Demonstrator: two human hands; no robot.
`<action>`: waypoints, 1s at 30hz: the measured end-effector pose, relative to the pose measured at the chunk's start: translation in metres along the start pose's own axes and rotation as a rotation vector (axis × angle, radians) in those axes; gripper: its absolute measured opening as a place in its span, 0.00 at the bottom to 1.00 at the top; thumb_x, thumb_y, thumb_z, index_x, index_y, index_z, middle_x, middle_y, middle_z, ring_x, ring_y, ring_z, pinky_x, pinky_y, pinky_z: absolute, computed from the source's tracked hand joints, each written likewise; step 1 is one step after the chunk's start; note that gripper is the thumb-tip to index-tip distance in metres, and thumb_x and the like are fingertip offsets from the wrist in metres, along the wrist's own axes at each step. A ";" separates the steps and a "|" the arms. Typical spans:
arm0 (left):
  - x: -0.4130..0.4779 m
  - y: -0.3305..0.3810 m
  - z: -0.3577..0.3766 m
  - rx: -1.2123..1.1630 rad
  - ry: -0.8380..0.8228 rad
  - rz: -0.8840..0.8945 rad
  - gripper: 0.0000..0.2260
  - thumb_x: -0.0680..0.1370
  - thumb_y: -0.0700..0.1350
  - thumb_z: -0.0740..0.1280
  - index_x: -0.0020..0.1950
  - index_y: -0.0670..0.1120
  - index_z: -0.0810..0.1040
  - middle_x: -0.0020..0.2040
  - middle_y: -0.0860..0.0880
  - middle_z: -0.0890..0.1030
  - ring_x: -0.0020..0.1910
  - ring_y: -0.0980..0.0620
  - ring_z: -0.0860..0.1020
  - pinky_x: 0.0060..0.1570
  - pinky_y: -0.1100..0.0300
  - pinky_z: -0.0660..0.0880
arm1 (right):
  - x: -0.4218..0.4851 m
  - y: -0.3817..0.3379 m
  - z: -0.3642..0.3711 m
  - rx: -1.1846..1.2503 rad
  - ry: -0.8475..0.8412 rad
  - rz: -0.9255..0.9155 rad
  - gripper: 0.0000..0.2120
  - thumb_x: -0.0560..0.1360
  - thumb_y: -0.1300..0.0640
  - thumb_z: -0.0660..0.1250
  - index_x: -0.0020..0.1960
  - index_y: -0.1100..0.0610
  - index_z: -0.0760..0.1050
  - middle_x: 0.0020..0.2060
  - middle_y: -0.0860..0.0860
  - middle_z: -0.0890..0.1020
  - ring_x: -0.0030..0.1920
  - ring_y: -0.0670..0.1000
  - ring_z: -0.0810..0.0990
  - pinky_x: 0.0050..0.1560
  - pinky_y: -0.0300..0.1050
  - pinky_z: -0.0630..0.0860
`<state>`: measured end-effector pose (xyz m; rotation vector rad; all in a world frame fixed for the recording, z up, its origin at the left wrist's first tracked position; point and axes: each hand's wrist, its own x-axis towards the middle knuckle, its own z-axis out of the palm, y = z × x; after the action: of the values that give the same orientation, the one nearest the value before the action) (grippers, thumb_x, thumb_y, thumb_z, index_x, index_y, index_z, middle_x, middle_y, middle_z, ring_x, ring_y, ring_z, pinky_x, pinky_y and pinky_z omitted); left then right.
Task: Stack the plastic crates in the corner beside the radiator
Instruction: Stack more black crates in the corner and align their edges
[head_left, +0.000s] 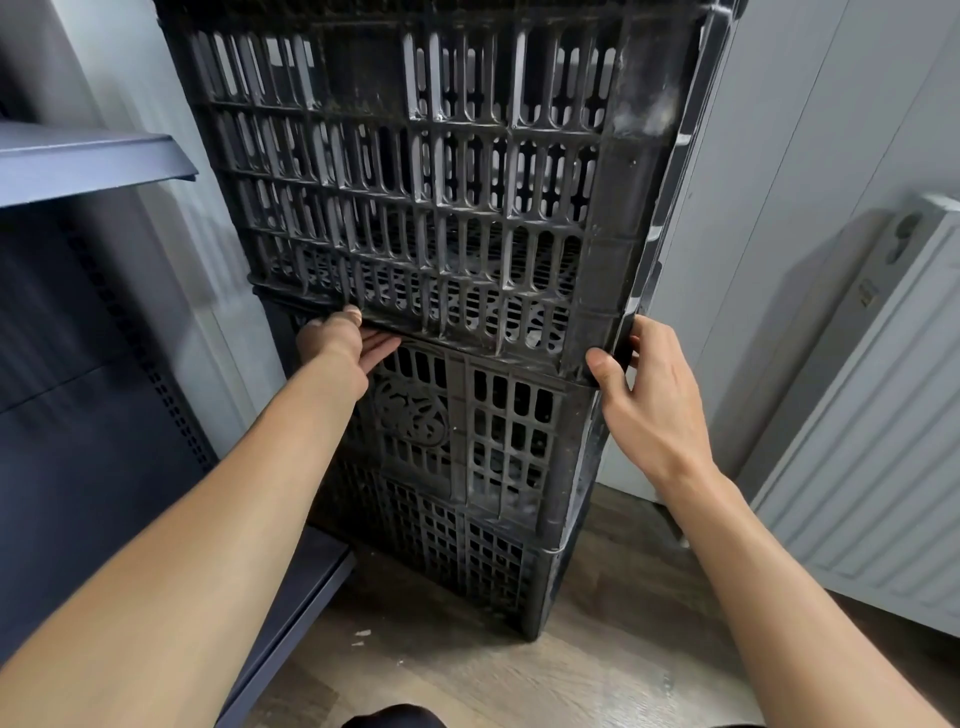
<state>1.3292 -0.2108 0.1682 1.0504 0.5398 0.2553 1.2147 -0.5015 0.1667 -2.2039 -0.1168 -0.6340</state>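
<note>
A tall black slatted crate (415, 171) sits on top of a stack in the corner. Below it are a middle black crate (498, 436) with a round emblem and a bottom black crate (457, 551) with fine mesh, standing on the floor. My left hand (343, 343) is at the top crate's lower front edge, fingers straight under it and thumb against its face. My right hand (644, 395) grips the top crate's lower right corner, thumb on the front and fingers curled round the side.
A white radiator (872, 415) hangs on the wall to the right. Dark blue metal shelving (93, 161) stands at the left, its base (301, 592) next to the stack. Grey wall panels lie behind. Wood floor (467, 675) spreads in front.
</note>
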 end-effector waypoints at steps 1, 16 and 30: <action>-0.001 -0.001 -0.001 -0.014 -0.019 -0.005 0.16 0.83 0.41 0.63 0.70 0.40 0.70 0.47 0.38 0.82 0.40 0.42 0.83 0.27 0.51 0.81 | 0.001 0.000 0.001 -0.002 0.014 -0.004 0.12 0.81 0.50 0.62 0.63 0.52 0.69 0.57 0.45 0.73 0.51 0.45 0.74 0.52 0.43 0.69; -0.017 0.009 0.010 0.062 0.011 -0.013 0.13 0.84 0.42 0.59 0.67 0.41 0.70 0.51 0.36 0.80 0.42 0.40 0.82 0.33 0.46 0.82 | 0.019 0.004 0.002 0.036 -0.003 -0.049 0.15 0.81 0.51 0.63 0.68 0.49 0.70 0.64 0.49 0.77 0.65 0.52 0.76 0.61 0.51 0.72; -0.015 0.013 0.026 0.165 0.067 -0.094 0.09 0.85 0.42 0.56 0.50 0.38 0.71 0.42 0.37 0.82 0.39 0.41 0.82 0.53 0.44 0.81 | 0.025 0.002 0.005 -0.006 -0.030 -0.046 0.11 0.82 0.52 0.62 0.64 0.50 0.71 0.61 0.51 0.77 0.62 0.56 0.77 0.56 0.50 0.72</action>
<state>1.3309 -0.2309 0.1946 1.1754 0.6775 0.1652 1.2392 -0.5019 0.1745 -2.2229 -0.1817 -0.6274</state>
